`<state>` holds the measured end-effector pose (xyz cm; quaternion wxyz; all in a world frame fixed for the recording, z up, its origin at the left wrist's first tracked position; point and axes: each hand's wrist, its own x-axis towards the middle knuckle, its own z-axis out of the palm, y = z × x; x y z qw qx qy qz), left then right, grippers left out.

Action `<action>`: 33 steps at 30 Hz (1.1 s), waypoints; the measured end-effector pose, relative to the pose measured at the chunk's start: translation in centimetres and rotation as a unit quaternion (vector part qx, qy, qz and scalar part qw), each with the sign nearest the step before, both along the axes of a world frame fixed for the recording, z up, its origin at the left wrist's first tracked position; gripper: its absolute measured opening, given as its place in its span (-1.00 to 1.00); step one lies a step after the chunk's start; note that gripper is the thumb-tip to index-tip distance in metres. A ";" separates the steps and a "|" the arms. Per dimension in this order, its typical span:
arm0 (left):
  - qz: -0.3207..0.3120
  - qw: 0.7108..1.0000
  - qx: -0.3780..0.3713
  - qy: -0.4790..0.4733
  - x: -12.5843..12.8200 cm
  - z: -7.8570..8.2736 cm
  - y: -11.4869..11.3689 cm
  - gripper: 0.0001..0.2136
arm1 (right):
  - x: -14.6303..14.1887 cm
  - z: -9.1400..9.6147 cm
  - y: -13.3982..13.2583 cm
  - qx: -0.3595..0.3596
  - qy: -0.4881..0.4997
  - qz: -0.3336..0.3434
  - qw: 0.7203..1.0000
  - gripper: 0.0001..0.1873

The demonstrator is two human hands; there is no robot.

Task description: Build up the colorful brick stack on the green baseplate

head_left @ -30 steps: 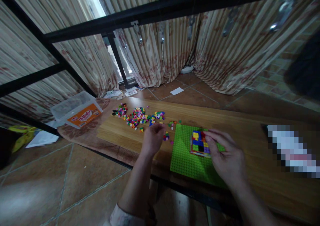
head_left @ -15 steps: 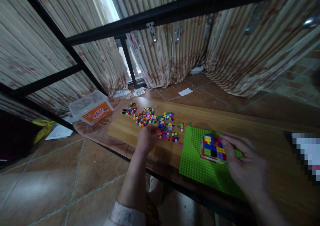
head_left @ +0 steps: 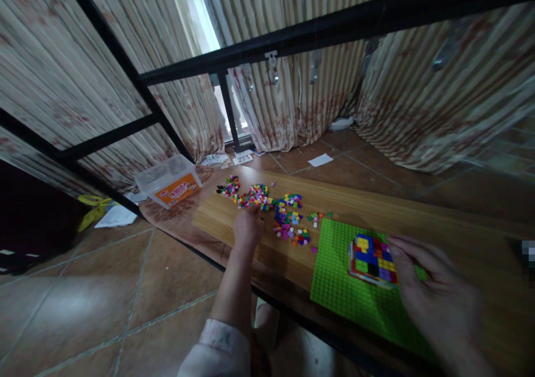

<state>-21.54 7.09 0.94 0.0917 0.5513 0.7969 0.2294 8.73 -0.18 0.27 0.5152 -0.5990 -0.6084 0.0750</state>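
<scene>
My left hand (head_left: 248, 229) reaches over the wooden board, its fingers curled together at the near edge of a pile of small toy bricks (head_left: 256, 194). Whatever those fingers hold is hidden. On a green studded baseplate (head_left: 330, 271) stands a low, multicoloured brick block (head_left: 373, 260), with yellow, blue, red and black pieces on top. At the block's right edge is my right hand (head_left: 437, 290), thumb and forefinger pinched together. Any piece between them is too small to make out, and the hand covers the baseplate's right part.
More loose bricks (head_left: 288, 215) lie between the left hand and the baseplate. A clear plastic tub (head_left: 169, 182) with an orange label sits at the table's far left end. A black metal rail (head_left: 301, 40) crosses in front of the curtains (head_left: 288, 109). Papers (head_left: 320, 160) lie on the tiled floor.
The view has swung, so the scene sits further right and lower. My left hand has shifted left from the blue bricks toward the mixed pile. My right hand stays at the block's edge.
</scene>
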 end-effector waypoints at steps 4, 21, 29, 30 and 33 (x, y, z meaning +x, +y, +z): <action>-0.028 0.998 0.034 0.043 0.6 -0.6 1.1 -0.62 | 0.2 -0.2 0.1 -0.013 -0.004 0.001 1.000 -0.75; -0.058 0.992 0.050 0.100 1.7 -0.5 1.3 -0.79 | 0.2 0.0 0.2 -0.001 0.022 -0.003 1.000 -0.76; -0.227 0.946 0.163 -0.166 7.5 2.1 -4.2 -0.86 | -1.9 1.6 -0.2 -0.001 0.128 0.033 0.991 -0.80; -0.253 0.930 0.160 -0.212 8.2 2.2 -4.9 -0.87 | -2.5 1.9 -0.4 -0.018 0.146 0.062 0.987 -0.80; -0.312 0.874 0.137 -0.347 9.7 2.6 -6.2 -0.88 | -3.9 2.7 -0.8 -0.057 0.175 0.148 0.972 -0.78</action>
